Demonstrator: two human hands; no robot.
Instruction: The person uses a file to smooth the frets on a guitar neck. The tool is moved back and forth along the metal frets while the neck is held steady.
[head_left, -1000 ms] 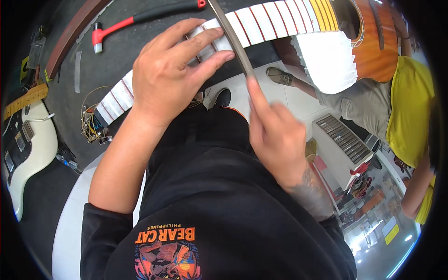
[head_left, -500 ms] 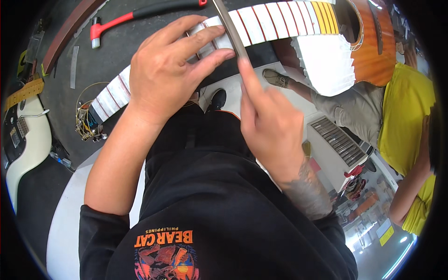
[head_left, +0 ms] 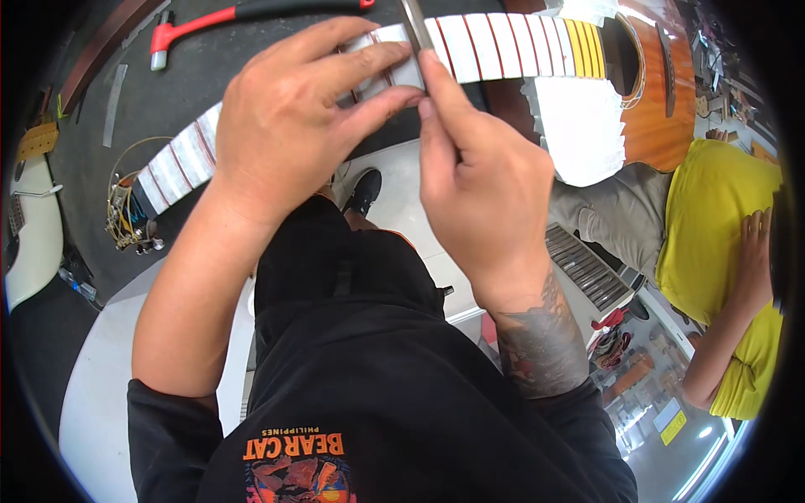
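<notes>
A guitar neck lies across in front of me, its fretboard covered in white tape with narrow dark red strips showing between. Yellow strips mark the end near the brown guitar body. My right hand is closed on a narrow metal file, index finger stretched along it. The file lies crosswise over the neck; its lower part is hidden by my fingers. My left hand rests over the neck on the headstock side, fingers spread, index finger and thumb tips beside the file. White tape covers part of the body.
A red and black hammer lies on the dark bench beyond my left hand. Loose strings hang about the headstock. A cream electric guitar is at far left. At right sits a person in a yellow shirt, near a slatted box.
My right hand has moved away from me across the neck with the file, and its thumb now shows. My left hand stays on the neck. The whole view has shifted slightly.
</notes>
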